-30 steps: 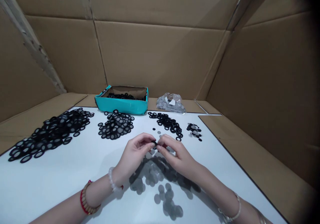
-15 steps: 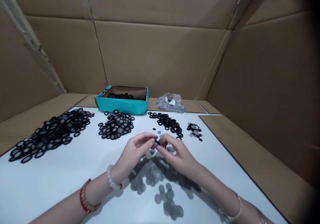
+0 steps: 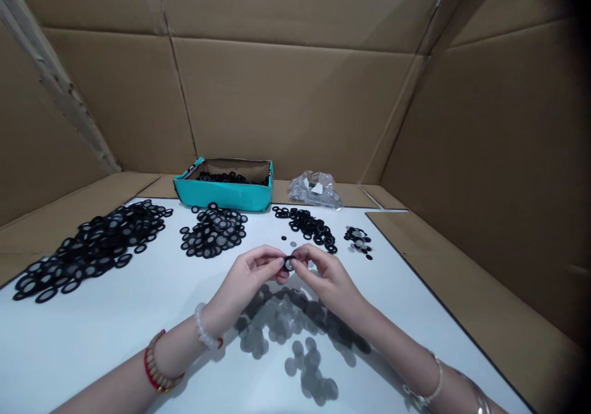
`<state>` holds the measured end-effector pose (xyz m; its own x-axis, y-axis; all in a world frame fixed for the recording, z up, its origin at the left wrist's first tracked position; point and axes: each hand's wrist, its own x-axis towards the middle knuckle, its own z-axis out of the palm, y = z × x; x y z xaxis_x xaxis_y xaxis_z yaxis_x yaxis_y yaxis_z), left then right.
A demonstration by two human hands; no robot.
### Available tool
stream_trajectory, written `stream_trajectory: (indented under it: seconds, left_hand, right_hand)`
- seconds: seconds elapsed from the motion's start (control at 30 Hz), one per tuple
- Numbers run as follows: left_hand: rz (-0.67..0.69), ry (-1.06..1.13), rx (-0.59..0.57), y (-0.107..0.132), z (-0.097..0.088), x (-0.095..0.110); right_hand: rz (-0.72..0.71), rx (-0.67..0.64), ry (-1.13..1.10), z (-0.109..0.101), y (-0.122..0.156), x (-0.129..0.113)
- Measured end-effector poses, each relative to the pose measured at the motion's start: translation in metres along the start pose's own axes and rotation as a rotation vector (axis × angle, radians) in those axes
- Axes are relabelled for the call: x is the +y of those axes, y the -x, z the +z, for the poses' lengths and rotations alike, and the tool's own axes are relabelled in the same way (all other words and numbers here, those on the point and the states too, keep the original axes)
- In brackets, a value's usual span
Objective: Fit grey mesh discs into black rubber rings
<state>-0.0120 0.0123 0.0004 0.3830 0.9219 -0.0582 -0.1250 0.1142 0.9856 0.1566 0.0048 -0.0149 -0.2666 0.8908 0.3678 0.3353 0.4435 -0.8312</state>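
Between the fingertips of both hands is a small black ring with a pale grey disc in its middle (image 3: 289,264). My left hand (image 3: 253,270) pinches its left side, and my right hand (image 3: 323,273) has thumb and fingers on its right side. Below the hands, loose grey translucent discs (image 3: 314,371) lie scattered on the white table (image 3: 194,303). Just beyond the fingers, a pile of black rings (image 3: 309,224) sits on the tabletop. A heap of black rings with grey centres (image 3: 215,232) lies further left.
A large spread of black rings with grey centres (image 3: 99,241) covers the left side. At the back stand a teal box (image 3: 221,195) holding black rings and a clear plastic bag (image 3: 314,190). A small mixed cluster (image 3: 357,239) lies right. Cardboard walls (image 3: 295,106) surround the table.
The ring between my fingers has turned, so its face with the grey disc now shows toward me. Both hands stay in nearly the same place.
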Motion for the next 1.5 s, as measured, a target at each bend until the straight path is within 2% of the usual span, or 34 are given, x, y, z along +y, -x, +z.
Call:
stream_trajectory:
  seconds: [0.23,0.4,0.67,0.77,0.97,1.1,1.27,1.37,1.5]
  left_hand:
    - [-0.040,0.032,0.023,-0.003,-0.001,-0.005]
    - [-0.048,0.105,0.009,-0.006,-0.002,-0.010]
    - [-0.018,0.144,0.018,-0.012,-0.003,-0.020]
    - [-0.003,0.124,0.031,-0.016,-0.003,-0.023]
    - [0.092,-0.071,0.098,-0.020,-0.005,-0.027]
    - [0.069,-0.019,0.111,-0.022,-0.008,-0.031]
    - [0.003,0.071,0.073,-0.018,-0.006,-0.024]
    - [0.000,0.052,0.089,-0.014,-0.005,-0.014]
    - [0.006,0.005,0.045,-0.012,-0.007,-0.006]
  right_hand:
    - [0.034,-0.008,-0.069,0.001,0.000,0.005]
    - [0.121,-0.035,-0.155,0.009,-0.002,0.015]
    - [0.151,-0.016,-0.264,0.017,-0.007,0.026]
    - [0.182,-0.025,-0.256,0.020,-0.009,0.032]
    - [0.180,-0.016,-0.175,0.026,-0.012,0.042]
    - [0.174,-0.022,-0.172,0.026,-0.011,0.041]
    - [0.182,-0.057,-0.227,0.024,-0.010,0.035]
    - [0.175,-0.071,-0.284,0.022,-0.010,0.031]
    - [0.226,-0.079,-0.352,0.018,-0.011,0.026]
